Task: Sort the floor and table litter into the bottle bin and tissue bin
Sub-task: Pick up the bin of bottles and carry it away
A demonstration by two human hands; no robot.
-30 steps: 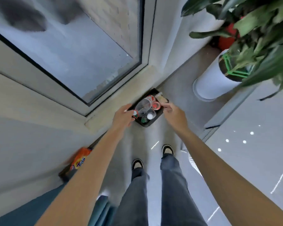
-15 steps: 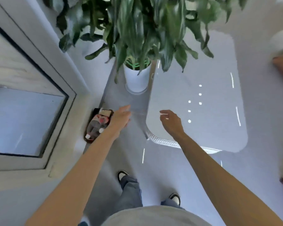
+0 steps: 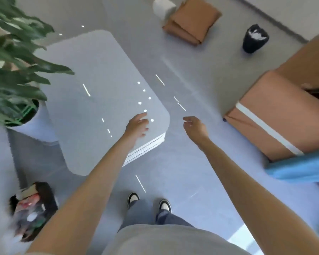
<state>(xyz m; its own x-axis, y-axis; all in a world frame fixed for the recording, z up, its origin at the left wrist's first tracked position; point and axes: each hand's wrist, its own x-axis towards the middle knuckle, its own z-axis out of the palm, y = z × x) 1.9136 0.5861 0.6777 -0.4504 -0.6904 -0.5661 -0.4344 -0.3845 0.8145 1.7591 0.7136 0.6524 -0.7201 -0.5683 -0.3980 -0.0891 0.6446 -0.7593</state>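
Bottle bin: black and blurred, it stands on the floor well behind and to the left of the left grip, near that arm's elbow. It holds clear bottles with red and white parts showing.

Tissue bin: black, on the floor well ahead and to the right of the right grip, with white paper visible inside.

Left grip: holds nothing, fingers relaxed and slightly spread, over the near corner of the white desk. Contact with the desktop cannot be determined.

Right grip: holds nothing, fingers loosely curled, over the floor just right of that desk corner and apart from the left grip.

Potted plant: far left of the left grip, beside the desk.

Tan seat: has a white stripe, right of the right grip.

Folded tan cushion: far ahead of both grips, with a white roll just beside it.

Blue fabric: right of the right forearm, against the seat.

Shoes: on the floor behind both grips.
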